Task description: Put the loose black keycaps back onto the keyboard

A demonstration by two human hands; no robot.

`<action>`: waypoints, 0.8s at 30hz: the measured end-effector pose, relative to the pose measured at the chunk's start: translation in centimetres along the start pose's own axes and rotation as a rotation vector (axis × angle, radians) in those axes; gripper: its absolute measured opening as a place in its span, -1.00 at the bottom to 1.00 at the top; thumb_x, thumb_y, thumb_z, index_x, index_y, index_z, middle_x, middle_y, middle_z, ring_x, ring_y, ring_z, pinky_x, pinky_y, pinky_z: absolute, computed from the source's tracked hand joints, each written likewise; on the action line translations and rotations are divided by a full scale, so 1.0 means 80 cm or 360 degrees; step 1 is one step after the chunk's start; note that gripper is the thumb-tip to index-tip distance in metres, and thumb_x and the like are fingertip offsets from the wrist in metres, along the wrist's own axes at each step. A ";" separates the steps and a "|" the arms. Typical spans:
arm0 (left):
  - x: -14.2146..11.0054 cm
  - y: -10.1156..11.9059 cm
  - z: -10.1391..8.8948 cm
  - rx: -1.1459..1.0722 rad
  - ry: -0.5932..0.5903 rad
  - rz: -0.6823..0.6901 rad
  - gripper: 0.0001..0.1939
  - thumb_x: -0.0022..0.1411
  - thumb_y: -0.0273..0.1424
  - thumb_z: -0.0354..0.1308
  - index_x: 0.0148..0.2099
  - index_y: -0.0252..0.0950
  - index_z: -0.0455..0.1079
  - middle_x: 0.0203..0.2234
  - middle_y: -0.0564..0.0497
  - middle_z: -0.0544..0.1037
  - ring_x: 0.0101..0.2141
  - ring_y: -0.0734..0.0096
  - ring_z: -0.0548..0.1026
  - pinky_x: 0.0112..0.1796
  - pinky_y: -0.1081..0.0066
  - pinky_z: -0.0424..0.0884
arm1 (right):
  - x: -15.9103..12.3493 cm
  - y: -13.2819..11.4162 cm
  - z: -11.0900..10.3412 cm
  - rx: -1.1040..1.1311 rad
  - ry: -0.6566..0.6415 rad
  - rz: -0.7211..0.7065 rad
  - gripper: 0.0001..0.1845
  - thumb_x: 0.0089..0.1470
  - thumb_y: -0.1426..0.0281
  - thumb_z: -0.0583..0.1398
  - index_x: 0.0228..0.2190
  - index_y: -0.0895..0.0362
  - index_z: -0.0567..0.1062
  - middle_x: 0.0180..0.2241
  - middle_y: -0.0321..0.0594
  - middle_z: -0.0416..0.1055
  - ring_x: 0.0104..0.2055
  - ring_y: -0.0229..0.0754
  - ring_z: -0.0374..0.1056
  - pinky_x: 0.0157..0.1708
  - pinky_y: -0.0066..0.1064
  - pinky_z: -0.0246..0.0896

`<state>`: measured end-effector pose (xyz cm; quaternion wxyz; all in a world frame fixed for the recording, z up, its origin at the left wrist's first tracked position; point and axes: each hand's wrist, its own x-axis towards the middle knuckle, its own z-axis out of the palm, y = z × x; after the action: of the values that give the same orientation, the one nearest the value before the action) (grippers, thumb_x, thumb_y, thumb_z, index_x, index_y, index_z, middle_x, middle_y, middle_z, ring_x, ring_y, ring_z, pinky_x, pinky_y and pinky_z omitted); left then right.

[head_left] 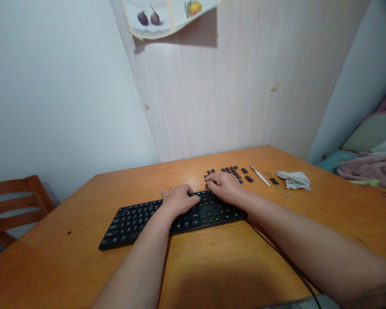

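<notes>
A black keyboard [128, 221] lies at a slant on the wooden table. Its left part carries keycaps; towards the right end many are off and bare switch spots show. Across the middle of the keyboard rests my left hand [178, 201], fingers at the back edge and thumb over the keys, gripping it. My right hand [225, 187] reaches over the keyboard's right end, thumb and index finger closed together just beyond the back edge. A small dark keycap [206, 185] shows at those fingertips. Several loose keycaps [234, 172] lie behind the right hand, partly hidden by it.
Right of the loose keycaps lie a white brush-like stick [260, 175], a wire tool with a black handle [273, 181] and a crumpled whitish cloth [294, 180]. The keyboard's cable [283, 253] runs under my right forearm. A wooden chair [17, 210] stands at the left.
</notes>
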<state>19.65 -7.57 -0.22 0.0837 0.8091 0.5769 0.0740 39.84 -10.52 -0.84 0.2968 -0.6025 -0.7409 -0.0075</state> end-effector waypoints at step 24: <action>0.001 -0.001 0.002 -0.0029 -0.0020 0.0030 -0.63 0.12 0.01 0.07 -0.18 -0.07 0.50 -0.16 -0.06 0.62 -0.02 -0.08 0.45 0.13 -0.42 -0.23 | -0.001 0.003 0.002 -0.0014 -0.0001 0.0029 -0.67 0.18 0.34 0.09 -0.15 0.02 0.63 -0.05 -0.26 0.56 -0.01 -0.12 0.44 0.04 -0.34 0.26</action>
<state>19.63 -7.44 -0.38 0.0938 0.8141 0.5682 0.0750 40.00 -10.44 -1.09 0.2939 -0.6104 -0.7355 -0.0080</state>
